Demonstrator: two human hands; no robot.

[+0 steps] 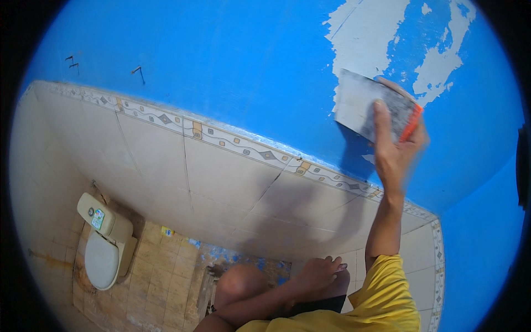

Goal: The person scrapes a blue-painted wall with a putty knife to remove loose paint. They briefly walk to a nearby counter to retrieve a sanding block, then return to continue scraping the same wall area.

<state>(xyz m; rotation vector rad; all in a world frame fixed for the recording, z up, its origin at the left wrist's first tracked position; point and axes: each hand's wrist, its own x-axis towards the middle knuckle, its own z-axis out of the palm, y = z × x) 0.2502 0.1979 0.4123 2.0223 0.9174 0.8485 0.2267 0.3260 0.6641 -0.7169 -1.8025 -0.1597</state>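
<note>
Up on the blue wall (pixel 238 61), my right hand (pixel 395 152) grips a wide putty knife with a grey metal blade (pixel 362 105) and an orange edge at the handle side. My thumb presses along the blade's face. The blade's front edge lies at or close to the border of a bare whitish patch (pixel 368 33) where blue paint is gone. Down low, my left hand (pixel 318 275) rests on my knee, holding nothing, its fingers loosely spread over it.
Beige tiles with a patterned border strip (pixel 243 146) cover the lower wall. A cream toilet (pixel 105 243) stands at the lower left. Blue paint flakes (pixel 221 254) litter the tiled floor. Hooks (pixel 138 72) stick out of the wall at the upper left.
</note>
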